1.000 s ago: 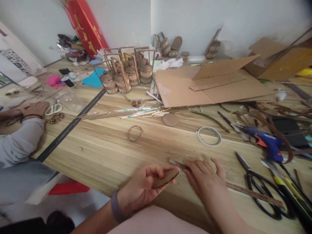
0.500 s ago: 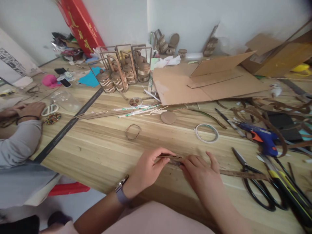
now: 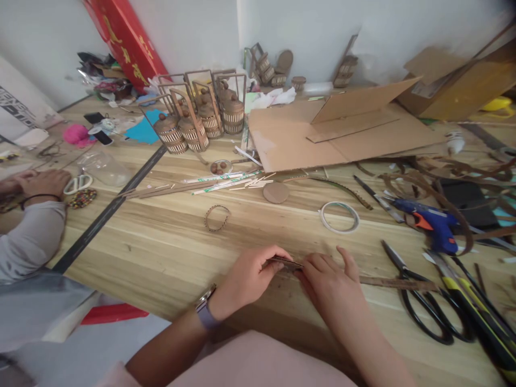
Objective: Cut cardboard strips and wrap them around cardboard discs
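Between my two hands runs a thin brown strip (image 3: 287,264), pinched near the table's front edge. The thumb and fingers of my left hand (image 3: 252,274) close on its left part. My right hand (image 3: 328,277) grips it farther along, with one finger raised. The strip's tail passes out to the right and lies over the black-handled scissors (image 3: 427,306). Beyond my hands lie a small dark beaded-looking ring (image 3: 216,217), a round cardboard disc (image 3: 276,192) and a white tape roll (image 3: 339,217).
Several small lidded baskets with tall handles (image 3: 195,129) stand behind, beside a large cardboard sheet (image 3: 282,134). A blue glue gun (image 3: 439,226) and a yellow-black cutter (image 3: 471,306) lie at right. At left, a co-worker's forearm (image 3: 38,220) rests on the table near white-handled scissors (image 3: 78,184).
My fingers have drawn the strip's layers closer together between my hands. The view has shifted slightly; the other things on the table stay put.
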### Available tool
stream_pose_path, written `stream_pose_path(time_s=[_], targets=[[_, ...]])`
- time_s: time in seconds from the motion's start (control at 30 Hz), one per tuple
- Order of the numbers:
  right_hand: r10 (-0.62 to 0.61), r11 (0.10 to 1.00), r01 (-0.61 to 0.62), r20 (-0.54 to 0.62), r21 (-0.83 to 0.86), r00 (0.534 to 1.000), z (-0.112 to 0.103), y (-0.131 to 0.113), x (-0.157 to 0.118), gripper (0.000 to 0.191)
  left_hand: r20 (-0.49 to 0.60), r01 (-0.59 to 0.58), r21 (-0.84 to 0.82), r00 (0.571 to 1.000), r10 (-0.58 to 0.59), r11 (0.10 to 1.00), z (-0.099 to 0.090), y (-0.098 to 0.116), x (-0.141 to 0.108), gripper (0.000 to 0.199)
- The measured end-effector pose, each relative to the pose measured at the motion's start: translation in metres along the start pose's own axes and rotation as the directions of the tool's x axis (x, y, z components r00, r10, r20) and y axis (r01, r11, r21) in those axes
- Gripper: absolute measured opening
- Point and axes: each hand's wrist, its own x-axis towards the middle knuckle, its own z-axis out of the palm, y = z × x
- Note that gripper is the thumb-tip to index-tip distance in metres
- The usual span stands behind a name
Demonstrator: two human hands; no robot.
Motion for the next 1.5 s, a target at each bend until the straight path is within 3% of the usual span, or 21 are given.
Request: stream_pose_path(time_s=[1.5], targets=[[0.028,0.999,-0.029,0.007,0.04,1.0,-0.0001,0.0004,-0.0007,0.027,0.026,0.005,0.046,1.0,-0.007,0.999,0.0046,-0.0016,0.0,0.025]])
